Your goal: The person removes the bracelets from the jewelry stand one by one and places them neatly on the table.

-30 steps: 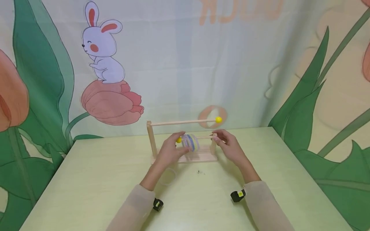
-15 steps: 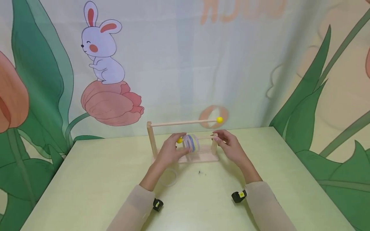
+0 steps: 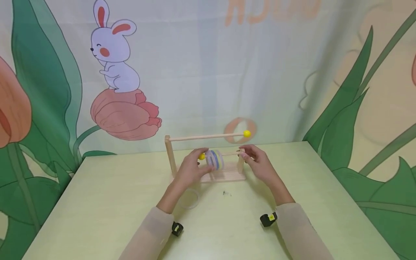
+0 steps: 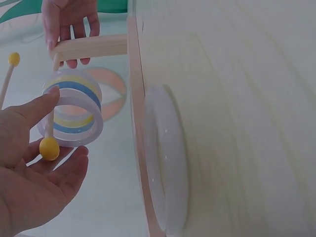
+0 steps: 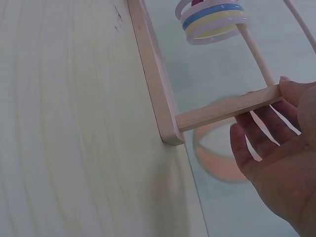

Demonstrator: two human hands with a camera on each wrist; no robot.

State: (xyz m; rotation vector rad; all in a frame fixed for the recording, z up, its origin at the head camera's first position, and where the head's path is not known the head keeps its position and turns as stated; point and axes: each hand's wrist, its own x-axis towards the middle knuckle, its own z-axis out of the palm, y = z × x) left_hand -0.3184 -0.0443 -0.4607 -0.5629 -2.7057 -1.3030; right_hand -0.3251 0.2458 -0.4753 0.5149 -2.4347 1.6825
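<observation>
A wooden ring stand has a tall post at the left and a short post at the right, each bearing a rod tipped with a yellow ball. Several plastic rings, pale lilac, blue and yellow, hang together on the lower rod. My left hand holds these rings near the rod's yellow ball, thumb on the near rim and fingers below. At the other end, my right hand pinches the top of the short post, thumb beside the rod's joint.
One pale loose ring lies flat on the table in front of the stand, near my left forearm. Small dark marks show on the tabletop. Behind the table's back edge hangs a printed curtain. The upper rod carries no rings.
</observation>
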